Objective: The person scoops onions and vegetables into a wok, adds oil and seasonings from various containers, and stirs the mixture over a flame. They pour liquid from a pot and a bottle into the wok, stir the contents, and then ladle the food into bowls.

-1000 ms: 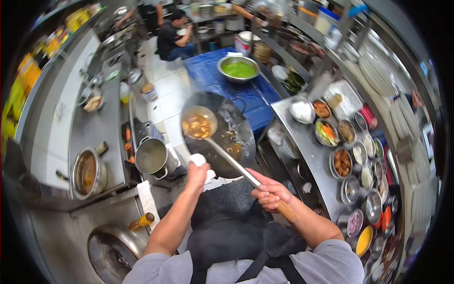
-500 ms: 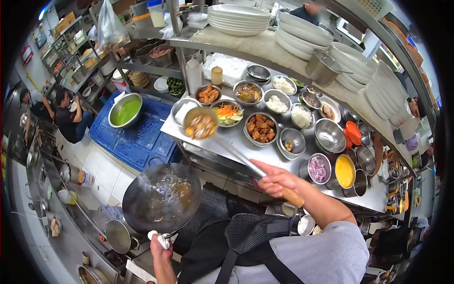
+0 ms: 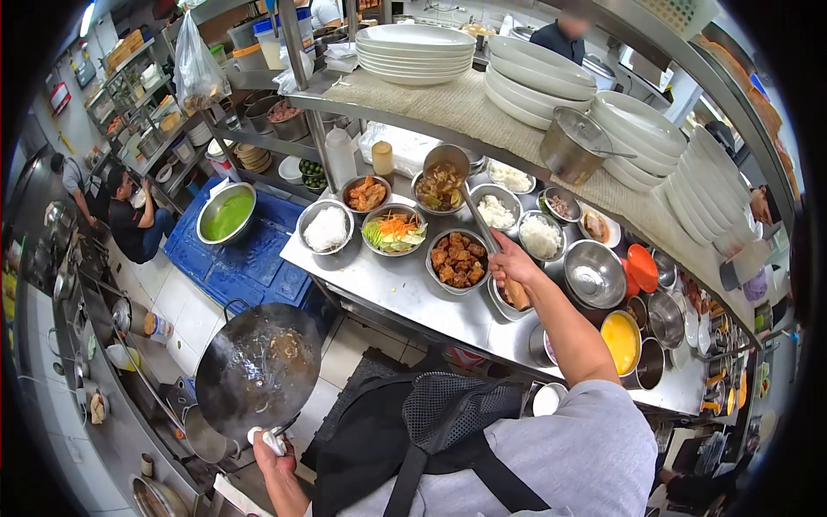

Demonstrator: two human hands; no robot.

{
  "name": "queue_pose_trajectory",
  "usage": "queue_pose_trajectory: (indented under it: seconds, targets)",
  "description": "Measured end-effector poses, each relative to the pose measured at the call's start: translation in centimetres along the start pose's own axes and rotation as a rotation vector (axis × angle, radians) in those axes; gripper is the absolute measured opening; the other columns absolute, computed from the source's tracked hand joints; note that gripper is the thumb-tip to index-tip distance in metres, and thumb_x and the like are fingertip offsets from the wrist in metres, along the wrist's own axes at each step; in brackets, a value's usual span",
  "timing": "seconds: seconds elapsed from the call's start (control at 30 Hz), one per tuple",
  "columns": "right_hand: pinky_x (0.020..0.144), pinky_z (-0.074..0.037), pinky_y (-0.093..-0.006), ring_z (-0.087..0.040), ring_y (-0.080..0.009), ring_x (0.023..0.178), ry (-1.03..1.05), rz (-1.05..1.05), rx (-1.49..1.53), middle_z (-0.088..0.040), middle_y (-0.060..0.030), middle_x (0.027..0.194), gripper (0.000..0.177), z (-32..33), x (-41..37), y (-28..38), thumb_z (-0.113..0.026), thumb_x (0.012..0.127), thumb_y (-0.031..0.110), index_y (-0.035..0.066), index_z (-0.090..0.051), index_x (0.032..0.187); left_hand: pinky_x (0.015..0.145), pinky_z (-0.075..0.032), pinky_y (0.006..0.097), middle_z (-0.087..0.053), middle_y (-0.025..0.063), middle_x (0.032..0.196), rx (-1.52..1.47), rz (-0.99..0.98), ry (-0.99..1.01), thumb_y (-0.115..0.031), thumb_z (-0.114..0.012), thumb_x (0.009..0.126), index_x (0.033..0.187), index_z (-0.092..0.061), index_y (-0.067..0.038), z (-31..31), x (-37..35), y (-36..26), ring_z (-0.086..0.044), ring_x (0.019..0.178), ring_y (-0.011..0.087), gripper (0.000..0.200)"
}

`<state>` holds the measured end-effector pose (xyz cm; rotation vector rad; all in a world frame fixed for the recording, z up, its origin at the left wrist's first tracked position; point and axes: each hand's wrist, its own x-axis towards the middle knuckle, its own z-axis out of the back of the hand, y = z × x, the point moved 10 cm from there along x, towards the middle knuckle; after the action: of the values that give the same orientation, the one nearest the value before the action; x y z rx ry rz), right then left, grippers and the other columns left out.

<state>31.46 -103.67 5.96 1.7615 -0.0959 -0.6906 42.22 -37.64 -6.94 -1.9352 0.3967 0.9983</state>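
Observation:
My right hand (image 3: 510,264) is wrapped round the wooden handle of a long ladle (image 3: 479,215). The ladle's bowl is tipped over a metal bowl of brown stew (image 3: 438,195), with food in both. Lower left, my left hand (image 3: 274,457) grips the handle of a dark wok (image 3: 258,366) through a white cloth (image 3: 272,440). A little liquid and browned residue lie in the wok, and steam rises. Near the stew stand bowls of fried brown pieces (image 3: 458,259), shredded vegetables (image 3: 394,230), white noodles or rice (image 3: 326,227) and orange-brown pieces (image 3: 367,194).
Stacked white plates (image 3: 413,53) line the shelf above the steel counter (image 3: 379,289). A bowl of green liquid (image 3: 227,214) sits on a blue lid (image 3: 250,267). A bowl of yellow liquid (image 3: 620,342) is at right. Two people (image 3: 129,215) are at far left, another (image 3: 560,39) behind the shelf.
The ladle has moved from beside the vegetable bowl, right and away from me, to over the stew bowl. My right hand moved forward. The wok has shifted slightly left and down.

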Motion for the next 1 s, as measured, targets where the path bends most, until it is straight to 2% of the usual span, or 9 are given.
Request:
queue_pose_trajectory:
  seconds: [0.43, 0.5, 0.53, 0.6, 0.63, 0.7, 0.73, 0.8, 1.0]
  targets:
    - [0.043, -0.043, -0.0289, -0.045, -0.0111, 0.046, -0.13, 0.039, -0.321, -0.05, -0.0037, 0.066, 0.083, 4.0, 1.4, -1.3, -0.048, 0.086, -0.001, 0.02, -0.01, 0.156, 0.041, -0.045, 0.0257, -0.058, -0.0006, 0.062, -0.012, -0.051, -0.109, -0.025, -0.053, 0.085, 0.077, -0.052, -0.017, 1.1, -2.1, 0.1, -0.056, 0.046, 0.014, 0.012]
    - [0.052, -0.051, -0.0378, -0.058, -0.022, 0.051, -0.157, 0.051, -0.575, -0.063, -0.013, 0.075, 0.082, 4.8, 1.7, -1.4, -0.05, 0.086, 0.002, 0.021, -0.011, 0.156, 0.041, -0.045, 0.0255, -0.058, -0.0005, 0.062, -0.013, -0.06, -0.131, -0.025, -0.054, 0.085, 0.077, -0.053, -0.017, 0.7, -2.8, 0.2, -0.056, 0.047, 0.0139, 0.012]
    - [0.052, -0.051, -0.0378, -0.058, -0.022, 0.051, -0.159, 0.051, -0.572, -0.063, -0.013, 0.075, 0.082, 5.7, 2.2, -2.2, -0.05, 0.086, 0.002, 0.021, -0.011, 0.156, 0.042, -0.045, 0.0253, -0.059, -0.0003, 0.063, -0.016, -0.069, -0.151, -0.026, -0.054, 0.085, 0.077, -0.053, -0.017, 0.6, -3.0, 0.0, -0.057, 0.048, 0.0138, 0.012]
    - [0.07, -0.052, -0.0483, -0.066, -0.0391, 0.069, -0.245, 0.493, -1.007, -0.067, -0.0261, 0.086, 0.082, 4.8, 1.6, 1.4, -0.052, 0.087, 0.005, 0.024, -0.01, 0.155, 0.042, -0.045, 0.025, -0.059, -0.0003, 0.063, -0.011, -0.066, -0.139, -0.026, -0.054, 0.085, 0.078, -0.054, -0.016, 0.4, -3.0, -0.1, -0.057, 0.048, 0.0137, 0.012]
    - [0.07, -0.052, -0.0483, -0.066, -0.0391, 0.069, -0.244, 0.491, -1.009, -0.067, -0.0261, 0.086, 0.082, 5.4, 1.6, 1.1, -0.052, 0.087, 0.005, 0.024, -0.01, 0.155, 0.042, -0.045, 0.0248, -0.059, -0.0003, 0.063, -0.006, -0.059, -0.135, -0.026, -0.055, 0.085, 0.078, -0.054, -0.016, 0.6, -3.0, 0.1, -0.057, 0.048, 0.0136, 0.012]
    - [0.086, -0.049, -0.0488, -0.061, -0.0472, 0.1, -0.313, 0.122, -1.121, -0.06, -0.0337, 0.113, 0.081, 5.3, 0.2, 1.6, -0.052, 0.088, 0.004, 0.025, -0.01, 0.155, 0.042, -0.045, 0.0248, -0.059, -0.0004, 0.063, -0.011, -0.063, -0.118, -0.026, -0.055, 0.085, 0.078, -0.054, -0.016, 0.9, -2.6, 0.0, -0.057, 0.048, 0.0137, 0.012]
    - [0.086, -0.049, -0.0488, -0.061, -0.0472, 0.1, -0.313, 0.121, -1.121, -0.06, -0.0337, 0.113, 0.081, 5.2, 0.0, 1.4, -0.052, 0.088, 0.004, 0.025, -0.01, 0.155, 0.042, -0.046, 0.0247, -0.059, -0.0006, 0.063, -0.015, -0.07, -0.099, -0.026, -0.055, 0.084, 0.078, -0.054, -0.016, 0.9, -2.4, -0.1, -0.057, 0.048, 0.0137, 0.012]
    - [0.081, -0.047, -0.0549, -0.062, -0.0478, 0.086, -0.375, 0.206, -1.141, -0.064, -0.0323, 0.088, 0.081, 5.0, -1.0, 1.7, -0.053, 0.088, 0.009, 0.028, -0.011, 0.154, 0.042, -0.046, 0.0245, -0.059, -0.0007, 0.063, -0.017, -0.077, -0.107, -0.026, -0.056, 0.084, 0.079, -0.054, -0.017, 0.6, -2.4, -0.1, -0.057, 0.048, 0.0136, 0.011]
    - [0.079, -0.046, -0.0542, -0.062, -0.0494, 0.085, -0.324, 0.12, -1.209, -0.064, -0.0333, 0.089, 0.084, 5.0, -1.9, 0.2, -0.053, 0.088, 0.007, 0.028, -0.007, 0.154, 0.041, -0.046, 0.0239, -0.059, -0.0006, 0.064, -0.008, -0.113, -0.093, -0.023, -0.054, 0.085, 0.08, -0.053, -0.016, -0.8, -2.7, -1.0, -0.056, 0.047, 0.0137, 0.009]
